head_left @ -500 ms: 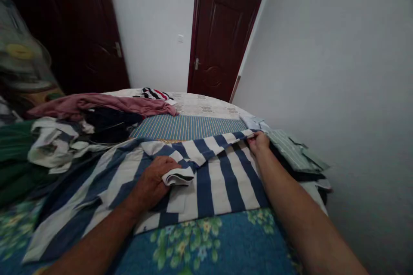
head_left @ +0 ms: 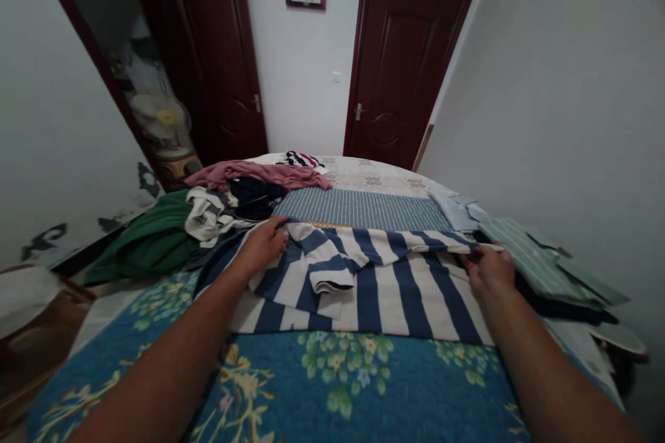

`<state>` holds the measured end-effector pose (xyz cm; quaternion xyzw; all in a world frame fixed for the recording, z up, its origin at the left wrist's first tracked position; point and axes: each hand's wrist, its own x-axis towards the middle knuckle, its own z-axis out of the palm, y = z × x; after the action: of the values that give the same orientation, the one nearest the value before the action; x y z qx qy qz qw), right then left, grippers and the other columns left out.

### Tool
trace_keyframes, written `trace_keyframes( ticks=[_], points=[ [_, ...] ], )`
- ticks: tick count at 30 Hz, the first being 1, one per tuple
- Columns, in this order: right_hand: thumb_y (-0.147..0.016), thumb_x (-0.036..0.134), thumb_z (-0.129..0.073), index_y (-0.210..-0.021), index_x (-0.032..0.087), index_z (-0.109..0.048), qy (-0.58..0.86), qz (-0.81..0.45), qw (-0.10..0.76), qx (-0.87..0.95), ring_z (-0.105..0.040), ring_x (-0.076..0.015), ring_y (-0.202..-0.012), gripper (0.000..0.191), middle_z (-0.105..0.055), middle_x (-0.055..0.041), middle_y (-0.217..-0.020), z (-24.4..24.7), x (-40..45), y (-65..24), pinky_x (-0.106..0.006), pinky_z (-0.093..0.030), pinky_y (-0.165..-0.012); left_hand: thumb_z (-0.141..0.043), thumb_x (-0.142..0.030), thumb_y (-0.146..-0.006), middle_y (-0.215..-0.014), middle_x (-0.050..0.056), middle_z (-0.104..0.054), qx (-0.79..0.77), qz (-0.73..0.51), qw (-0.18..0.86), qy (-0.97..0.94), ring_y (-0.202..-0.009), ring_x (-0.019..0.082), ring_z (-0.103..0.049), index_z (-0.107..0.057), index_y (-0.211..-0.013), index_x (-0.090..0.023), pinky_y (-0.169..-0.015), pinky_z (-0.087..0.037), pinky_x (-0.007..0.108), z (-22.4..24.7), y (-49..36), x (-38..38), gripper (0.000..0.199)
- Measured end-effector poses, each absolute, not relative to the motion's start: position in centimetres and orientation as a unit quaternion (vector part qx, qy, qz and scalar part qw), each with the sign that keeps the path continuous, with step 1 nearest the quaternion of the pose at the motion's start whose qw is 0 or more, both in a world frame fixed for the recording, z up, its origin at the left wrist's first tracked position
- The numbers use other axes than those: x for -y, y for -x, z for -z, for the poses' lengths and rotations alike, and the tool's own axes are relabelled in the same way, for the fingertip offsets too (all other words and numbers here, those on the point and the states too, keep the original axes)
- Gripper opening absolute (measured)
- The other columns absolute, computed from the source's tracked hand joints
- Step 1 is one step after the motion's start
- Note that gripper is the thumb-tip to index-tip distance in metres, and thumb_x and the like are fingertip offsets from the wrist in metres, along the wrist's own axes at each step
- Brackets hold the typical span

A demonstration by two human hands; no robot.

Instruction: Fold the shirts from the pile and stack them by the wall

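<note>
A blue-and-white striped shirt [head_left: 374, 291] lies across the bed, partly folded lengthwise, with one short sleeve [head_left: 332, 273] turned back over its body. My left hand [head_left: 266, 246] is closed on the shirt's far edge at the left, fingertips pinching the cloth. At the right end, my right hand [head_left: 489, 266] grips the corner of the folded strip, its thumb tucked under the fabric. Between my hands the far edge runs in a loose fold. Part of the shirt's left end is hidden behind my left forearm.
A heap of clothes holds a green garment [head_left: 150, 242], a pink one [head_left: 244, 172] and a dark one [head_left: 254, 197]. Folded light-green striped clothing [head_left: 540, 256] is stacked at the right by the wall. Beneath lies a blue floral bedspread [head_left: 291, 394].
My left hand has moved from the sleeve to the shirt's far left edge. The shirt's left part, spread out before, is now folded in. The view has swung left.
</note>
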<state>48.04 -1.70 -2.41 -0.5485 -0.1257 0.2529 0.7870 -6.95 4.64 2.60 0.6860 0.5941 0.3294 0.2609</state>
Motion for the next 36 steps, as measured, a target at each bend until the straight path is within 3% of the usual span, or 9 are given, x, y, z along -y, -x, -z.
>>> trace_keyframes(
  ticks=[3,6,9,11,14,18,26,32,36],
  points=[
    [-0.061,0.016,-0.068,-0.138,0.034,-0.051,0.567,-0.219,0.784,0.129,-0.07,-0.0151,-0.078,0.081,-0.064,0.0014,-0.111,2.7,2.3,-48.1,-0.029,-0.062,-0.062,-0.061,-0.026,-0.091,-0.07,0.0,-0.073,-0.61,-0.307,0.238,-0.69,-0.061,0.02,-0.068,-0.048,-0.165,-0.024,-0.067,-0.051,0.027,-2.4,6.9,-5.3,0.075],
    [-0.061,0.017,-0.068,-0.142,0.034,-0.053,0.579,-0.208,0.773,0.151,-0.07,-0.0151,-0.076,0.084,-0.063,-0.0006,-0.116,3.0,3.0,-47.8,-0.03,-0.062,-0.061,-0.066,-0.025,-0.089,-0.058,-0.004,-0.066,-0.628,-0.291,0.261,-0.673,-0.05,0.019,-0.062,-0.055,-0.159,-0.028,-0.061,-0.049,0.026,-2.7,5.7,-6.4,0.072],
    [-0.061,0.017,-0.067,-0.139,0.033,-0.058,0.587,-0.215,0.764,0.161,-0.069,-0.0153,-0.074,0.081,-0.064,-0.0006,-0.112,3.2,3.6,-47.6,-0.029,-0.061,-0.058,-0.076,-0.029,-0.082,-0.06,-0.002,-0.067,-0.637,-0.346,0.39,-0.568,-0.046,0.019,-0.06,-0.076,-0.123,-0.022,-0.053,-0.048,0.027,-3.3,4.6,-7.8,0.042],
    [-0.06,0.017,-0.067,-0.138,0.032,-0.058,0.588,-0.218,0.763,0.157,-0.07,-0.0158,-0.075,0.08,-0.064,-0.0003,-0.11,3.2,3.7,-47.7,-0.029,-0.061,-0.058,-0.08,-0.036,-0.079,-0.063,0.002,-0.069,-0.629,-0.397,0.453,-0.491,-0.049,0.021,-0.063,-0.076,-0.095,-0.018,-0.052,-0.049,0.028,-3.7,4.4,-8.5,0.025],
    [-0.059,0.017,-0.067,-0.134,0.03,-0.059,0.589,-0.204,0.767,0.151,-0.07,-0.0166,-0.078,0.077,-0.064,-0.0006,-0.11,3.2,3.7,-48.1,-0.029,-0.062,-0.059,-0.081,-0.047,-0.08,-0.066,0.003,-0.067,-0.619,-0.479,0.449,-0.431,-0.058,0.02,-0.065,-0.068,-0.082,-0.018,-0.054,-0.051,0.029,-3.8,5.1,-8.8,0.032],
    [-0.059,0.018,-0.066,-0.13,0.029,-0.059,0.584,-0.175,0.778,0.152,-0.07,-0.0169,-0.082,0.072,-0.063,-0.0012,-0.112,3.1,3.7,-48.6,-0.028,-0.063,-0.06,-0.078,-0.036,-0.079,-0.074,0.0,-0.065,-0.611,-0.571,0.419,-0.355,-0.063,0.017,-0.062,-0.068,-0.1,-0.018,-0.058,-0.052,0.027,-3.1,6.4,-8.2,0.03],
    [-0.063,0.025,-0.072,-0.132,0.026,-0.064,0.652,-0.167,0.717,0.18,-0.068,-0.0145,-0.07,0.069,-0.062,-0.0003,-0.108,2.9,4.0,-47.6,-0.03,-0.064,-0.058,-0.084,-0.019,-0.071,-0.11,0.007,-0.078,-0.618,-0.521,0.373,-0.455,-0.093,0.023,-0.074,-0.04,-0.165,-0.024,-0.081,-0.058,0.034,-1.9,5.4,-3.6,0.104],
    [-0.065,0.023,-0.075,-0.108,0.017,-0.078,0.704,-0.134,0.666,0.206,-0.068,-0.0225,-0.071,0.044,-0.065,-0.001,-0.078,1.4,5.1,-45.8,-0.041,-0.067,-0.068,-0.072,-0.009,-0.075,-0.132,0.01,-0.077,-0.575,-0.425,0.3,-0.632,-0.119,0.028,-0.072,-0.064,-0.15,-0.02,-0.108,-0.054,0.038,-1.8,3.8,-1.3,0.076],
    [-0.066,0.019,-0.074,-0.102,0.017,-0.081,0.718,-0.108,0.659,0.196,-0.072,-0.0335,-0.08,0.038,-0.067,-0.008,-0.078,0.3,5.7,-44.9,-0.054,-0.067,-0.076,-0.063,-0.011,-0.083,-0.133,0.012,-0.077,-0.578,-0.542,0.397,-0.463,-0.112,0.025,-0.076,-0.059,-0.153,-0.02,-0.098,-0.061,0.037,-2.5,3.6,-2.1,0.071]
  ],
)
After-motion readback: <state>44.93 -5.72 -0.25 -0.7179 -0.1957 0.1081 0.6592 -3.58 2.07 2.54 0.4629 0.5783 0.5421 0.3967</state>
